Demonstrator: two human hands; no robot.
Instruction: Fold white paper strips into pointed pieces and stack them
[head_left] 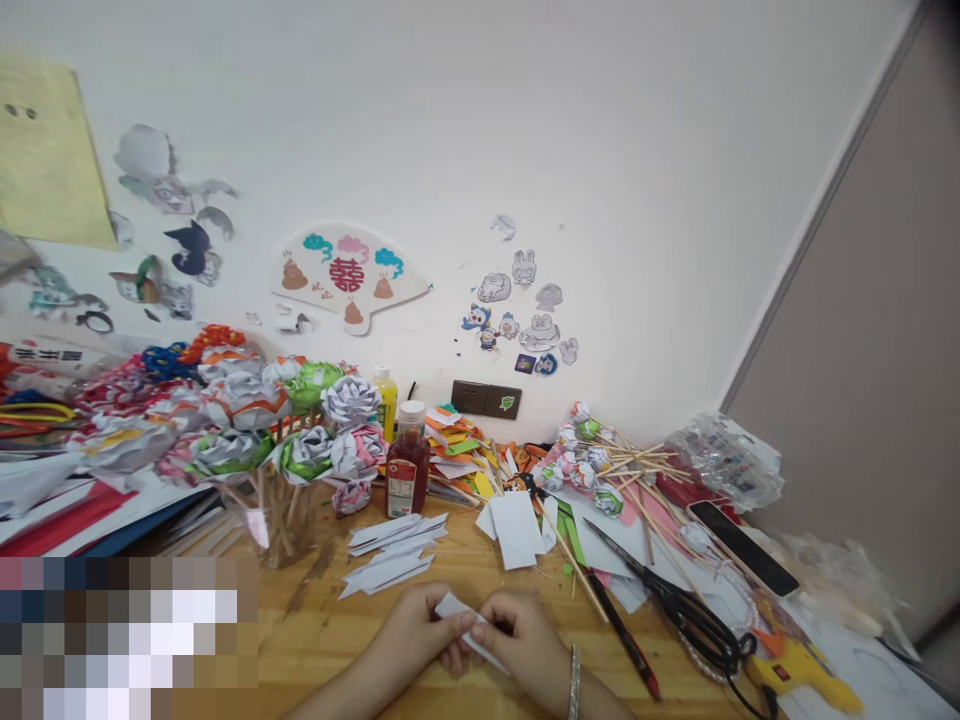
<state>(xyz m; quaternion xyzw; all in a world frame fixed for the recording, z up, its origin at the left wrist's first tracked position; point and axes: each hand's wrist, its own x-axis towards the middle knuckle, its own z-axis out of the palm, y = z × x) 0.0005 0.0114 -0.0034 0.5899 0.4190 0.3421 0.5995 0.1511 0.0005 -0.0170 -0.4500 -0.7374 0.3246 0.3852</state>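
A small folded strip of white paper (491, 652) is pinched between both hands above the wooden table (322, 640). My left hand (431, 628) is closed on its left part, thumb on top. From the other side my right hand (521, 640), with a beaded bracelet at the wrist, grips it too. Fingers cover part of the paper. Just beyond the hands lie several folded white paper strips (394, 560), and to their right a few flat white paper rectangles (516, 530).
Black scissors (675, 610), a pen (626, 635), a yellow glue gun (810, 675) and a phone (742, 548) lie at right. A red sauce bottle (407, 470) stands behind the strips. Paper flowers on sticks (240, 455) fill a clear container at left; smaller ones (589, 465) lie at the back.
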